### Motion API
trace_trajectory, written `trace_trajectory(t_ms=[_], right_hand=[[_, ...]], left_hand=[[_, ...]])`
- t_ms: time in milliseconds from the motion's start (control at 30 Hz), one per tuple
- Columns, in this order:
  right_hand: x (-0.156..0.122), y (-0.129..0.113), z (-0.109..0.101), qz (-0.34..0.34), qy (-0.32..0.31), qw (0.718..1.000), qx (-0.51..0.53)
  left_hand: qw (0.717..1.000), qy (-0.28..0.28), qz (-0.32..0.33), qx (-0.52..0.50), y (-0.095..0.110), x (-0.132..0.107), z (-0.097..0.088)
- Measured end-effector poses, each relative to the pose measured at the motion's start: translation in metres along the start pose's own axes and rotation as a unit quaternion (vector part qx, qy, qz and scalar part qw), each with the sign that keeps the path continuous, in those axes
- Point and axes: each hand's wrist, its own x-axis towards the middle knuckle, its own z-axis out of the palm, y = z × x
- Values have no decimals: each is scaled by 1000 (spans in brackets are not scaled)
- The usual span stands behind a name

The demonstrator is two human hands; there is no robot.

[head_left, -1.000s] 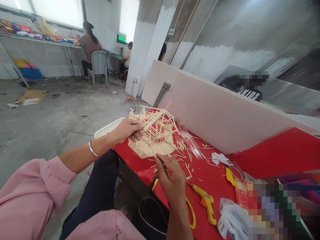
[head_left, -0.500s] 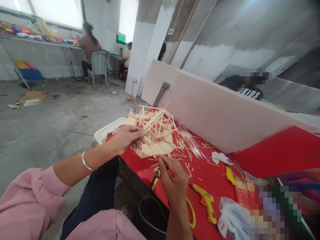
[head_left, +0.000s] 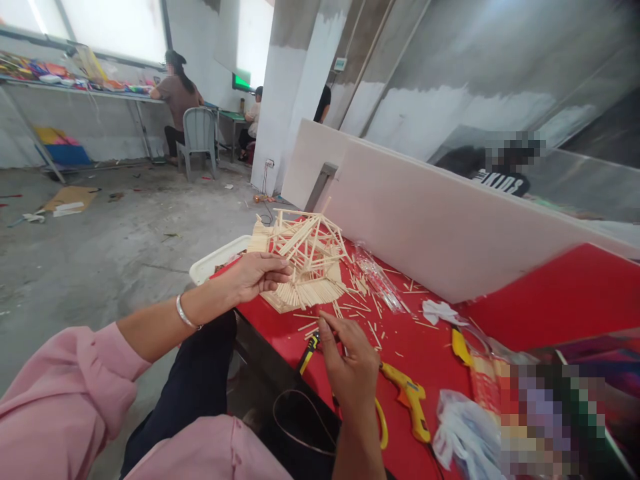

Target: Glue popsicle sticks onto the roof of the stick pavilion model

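A model built of thin wooden sticks (head_left: pixel 306 261) rests on the red table (head_left: pixel 430 347), with a flat stick base and a slanted lattice on top. My left hand (head_left: pixel 255 275) grips its near left edge, fingers curled under the lattice. My right hand (head_left: pixel 353 363) hovers just in front of the model with fingertips pinched together near a loose stick; what it pinches is too small to make out. Loose sticks (head_left: pixel 367 313) lie scattered around the base.
A yellow glue gun (head_left: pixel 407 400), yellow-handled pliers (head_left: pixel 307 350), a clear plastic sleeve (head_left: pixel 380 280) and a crumpled plastic bag (head_left: pixel 463 437) lie on the table. A white tray (head_left: pixel 213 261) sits at its left end. A pale board (head_left: pixel 440 227) walls the far side. People sit at distant benches.
My left hand has slid the model a little toward the left and nearer me. My right hand has drawn back slightly from the model's base, fingers still pinched.
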Motion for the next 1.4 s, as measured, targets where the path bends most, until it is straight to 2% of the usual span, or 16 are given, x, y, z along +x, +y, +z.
trace_trajectory(t_ms=[300, 733, 833, 933, 1100, 1200, 1400], right_hand=[[-1, 5, 0, 1, -3, 1000, 10], [5, 8, -1, 3, -16, 1000, 12], [25, 10, -3, -27, -5, 1000, -16], [62, 14, 0, -78, 12, 995, -66], [120, 23, 16, -130, -3, 980, -151], [137, 27, 28, -125, -30, 979, -160], [144, 28, 40, -57, -68, 988, -128]], left_hand=[[1000, -10, 13, -3, 0, 8, -1], [1000, 7, 13, -9, 2, 11, 4], [1000, 3, 11, -10, 4, 10, 4], [1000, 2, 12, -14, 5, 9, 5], [1000, 7, 5, -16, 6, 6, 7], [1000, 12, 1, -19, 8, 5, 10], [1000, -13, -7, -18, 8, 8, 6]])
